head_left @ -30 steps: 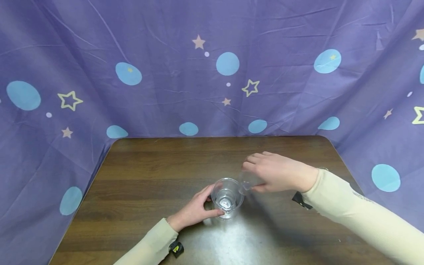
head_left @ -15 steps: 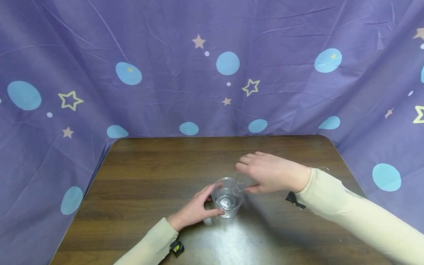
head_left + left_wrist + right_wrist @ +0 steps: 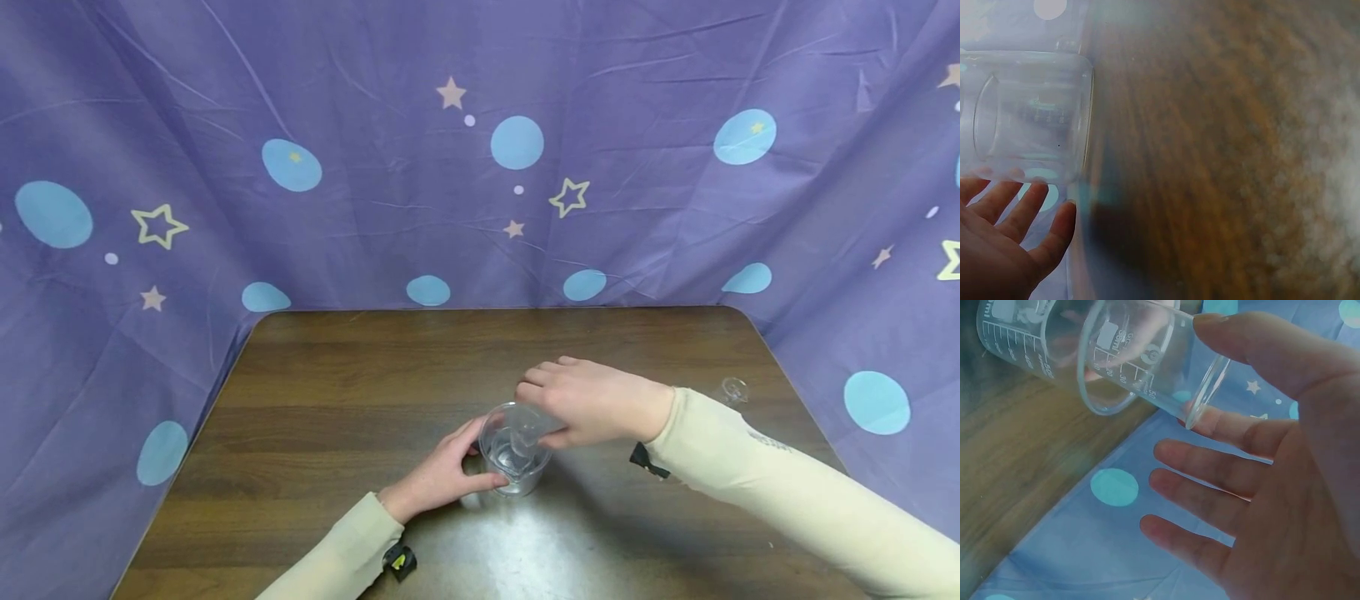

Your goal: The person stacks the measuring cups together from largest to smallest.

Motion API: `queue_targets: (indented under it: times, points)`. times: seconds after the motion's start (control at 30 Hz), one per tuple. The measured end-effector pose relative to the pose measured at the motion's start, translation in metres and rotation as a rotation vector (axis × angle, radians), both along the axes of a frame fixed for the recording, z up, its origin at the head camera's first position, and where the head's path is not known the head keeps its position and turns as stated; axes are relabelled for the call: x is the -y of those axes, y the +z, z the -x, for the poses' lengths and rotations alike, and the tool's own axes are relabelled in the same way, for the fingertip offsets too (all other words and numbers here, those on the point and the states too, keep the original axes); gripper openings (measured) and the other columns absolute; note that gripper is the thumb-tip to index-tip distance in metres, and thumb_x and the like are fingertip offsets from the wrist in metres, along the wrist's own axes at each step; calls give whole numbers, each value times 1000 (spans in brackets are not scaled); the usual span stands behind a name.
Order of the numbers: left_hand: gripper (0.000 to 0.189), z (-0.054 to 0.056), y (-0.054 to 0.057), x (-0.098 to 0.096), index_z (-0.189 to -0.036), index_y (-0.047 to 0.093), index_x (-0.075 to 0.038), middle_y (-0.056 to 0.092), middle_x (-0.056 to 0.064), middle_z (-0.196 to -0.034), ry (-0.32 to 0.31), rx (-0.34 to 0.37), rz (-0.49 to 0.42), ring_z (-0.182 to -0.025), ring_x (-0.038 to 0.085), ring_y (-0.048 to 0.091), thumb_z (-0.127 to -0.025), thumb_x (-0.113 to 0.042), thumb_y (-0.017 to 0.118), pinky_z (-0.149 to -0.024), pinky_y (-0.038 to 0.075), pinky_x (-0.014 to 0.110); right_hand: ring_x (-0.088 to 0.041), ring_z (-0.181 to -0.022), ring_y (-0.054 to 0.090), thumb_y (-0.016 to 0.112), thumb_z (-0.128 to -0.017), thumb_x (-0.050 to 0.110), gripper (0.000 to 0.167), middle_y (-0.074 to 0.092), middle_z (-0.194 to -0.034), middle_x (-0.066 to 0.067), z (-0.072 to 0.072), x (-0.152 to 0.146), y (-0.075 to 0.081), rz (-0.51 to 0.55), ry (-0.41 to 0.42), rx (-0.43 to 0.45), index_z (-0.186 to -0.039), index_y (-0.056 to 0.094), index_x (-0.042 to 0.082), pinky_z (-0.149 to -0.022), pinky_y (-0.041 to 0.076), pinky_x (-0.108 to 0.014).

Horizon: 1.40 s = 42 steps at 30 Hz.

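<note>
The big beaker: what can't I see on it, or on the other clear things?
Left wrist view: the left edge cuts off the big beaker; blur hides its markings.
Head view: the right hand covers part of the small beaker.
Head view: the clear thing beside the right sleeve is too small to name.

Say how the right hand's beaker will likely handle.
The beaker looks like clear, rigid glass, so probably fragile. Its smooth wall may slip where the right hand pinches near the rim. Laid down, its round side would likely roll.
</note>
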State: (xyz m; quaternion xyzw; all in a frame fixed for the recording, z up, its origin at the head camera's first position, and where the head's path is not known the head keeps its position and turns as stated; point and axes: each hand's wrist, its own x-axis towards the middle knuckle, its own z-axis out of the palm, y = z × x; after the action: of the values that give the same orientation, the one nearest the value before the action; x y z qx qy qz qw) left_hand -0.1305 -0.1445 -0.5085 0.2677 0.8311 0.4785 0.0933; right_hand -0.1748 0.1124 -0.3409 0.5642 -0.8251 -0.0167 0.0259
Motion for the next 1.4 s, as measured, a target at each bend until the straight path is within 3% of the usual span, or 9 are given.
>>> queue_targets:
  times: [1.0, 1.4]
  points:
    - [89, 1, 3, 1, -162, 37, -20, 50, 5, -156, 2, 17, 12, -132, 23, 55, -89, -39, 83, -102, 54, 42, -20, -113, 64, 88, -81, 43, 58, 64, -130, -4, 8, 22, -41, -72, 4, 72, -126, 66, 14, -92, 56, -40]
    - [89, 1, 1, 0, -162, 36, -19, 50, 5, -156, 7, 17, 24, -132, 21, 54, -88, -39, 84, -102, 54, 41, -22, -116, 63, 88, -81, 45, 57, 64, -134, -5, 9, 28, -53, -117, -2, 61, -128, 68, 18, -97, 55, -40]
